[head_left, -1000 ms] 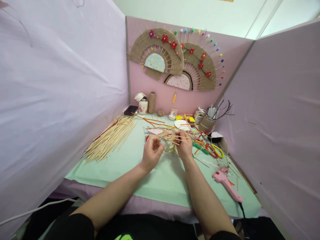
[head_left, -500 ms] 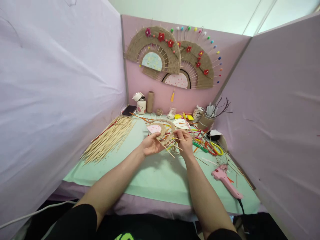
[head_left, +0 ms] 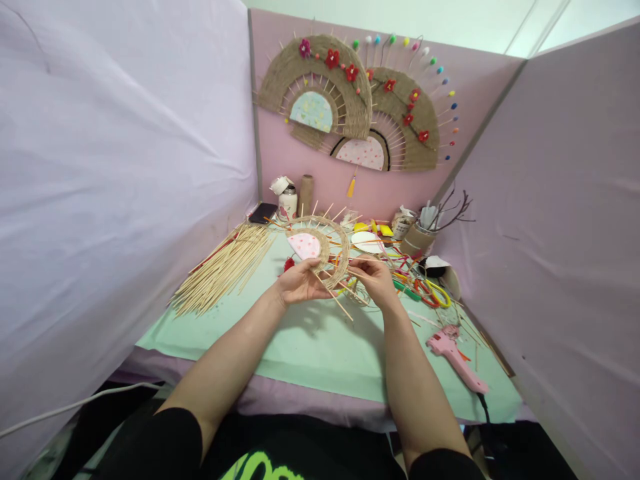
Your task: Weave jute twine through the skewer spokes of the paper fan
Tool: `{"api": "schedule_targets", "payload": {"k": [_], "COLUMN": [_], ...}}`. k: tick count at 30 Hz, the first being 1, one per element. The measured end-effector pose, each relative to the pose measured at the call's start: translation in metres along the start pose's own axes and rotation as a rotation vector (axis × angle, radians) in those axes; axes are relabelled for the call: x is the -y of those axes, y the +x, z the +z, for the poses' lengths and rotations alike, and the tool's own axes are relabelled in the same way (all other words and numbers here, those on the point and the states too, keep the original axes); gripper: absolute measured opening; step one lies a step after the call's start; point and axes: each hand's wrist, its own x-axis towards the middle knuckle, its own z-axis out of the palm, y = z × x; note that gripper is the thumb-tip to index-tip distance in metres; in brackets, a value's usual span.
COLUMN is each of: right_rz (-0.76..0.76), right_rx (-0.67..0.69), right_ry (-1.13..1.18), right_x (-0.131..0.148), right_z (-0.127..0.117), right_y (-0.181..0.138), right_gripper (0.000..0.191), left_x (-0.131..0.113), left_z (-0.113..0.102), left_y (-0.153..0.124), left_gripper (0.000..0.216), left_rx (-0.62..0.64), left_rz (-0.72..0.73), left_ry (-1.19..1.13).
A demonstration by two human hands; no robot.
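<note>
Two hands on the piece, and the small twine-wound fan point(head_left: 324, 248) is up off the middle of the worktop point(head_left: 320, 350), bare sticks poking out past its band. Watch those sticks! They look thin, so a hard squeeze or a sideways tug could pull one askew or slacken the twine around it. Trouble below, too: loose cord point(head_left: 359, 294) lies near the fan's lower side, and a protruding tip could snag it if the fan dips. Over by the worktop's right edge sits the pink glue gun point(head_left: 457, 359), its cable dropping over the near edge; an outward swing of the right forearm might knock it.

Now the pose. Left hand point(head_left: 300, 281) is palm up under the fan's lower side, fingers beneath and thumb above, gripping it like a cradle. Right hand point(head_left: 376, 277) comes in opposite, fingers curled, thumb and forefinger pinched together at the band's outer edge; whether on stick or twine, too small to tell. Both forearms reach in over the near edge, elbows spread wide.
</note>
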Motion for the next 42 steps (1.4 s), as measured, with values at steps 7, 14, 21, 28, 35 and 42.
{"api": "schedule_targets", "payload": {"k": [7, 14, 21, 28, 35, 42], "right_rz": [-0.052, -0.132, -0.2, -0.251, -0.379, -0.184], "right_rx": [-0.065, -0.111, -0.203, -0.347, -0.433, -0.354], "right_ry": [-0.212, -0.46, -0.496, -0.612, -0.611, -0.411], "right_x": [0.0, 0.0, -0.003, -0.004, 0.002, -0.001], "right_z": [0.002, 0.0, -0.006, -0.027, -0.024, -0.013], "right_y": [0.0, -0.001, 0.002, 0.005, 0.003, 0.004], "right_gripper": [0.02, 0.022, 0.019, 0.015, 0.015, 0.018], "left_x": [-0.002, -0.004, -0.007, -0.015, -0.015, -0.012], "left_z": [0.0, -0.006, -0.008, -0.004, -0.003, -0.008], "left_y": [-0.001, -0.002, -0.003, -0.01, -0.009, -0.011], "left_gripper": [0.033, 0.029, 0.023, 0.023, 0.021, 0.023], "left_rx": [-0.028, -0.049, -0.098, -0.236, -0.298, -0.119], "left_rz": [0.049, 0.07, 0.097, 0.17, 0.19, 0.074], "left_ry": [0.067, 0.025, 0.033, 0.053, 0.148, 0.177]}}
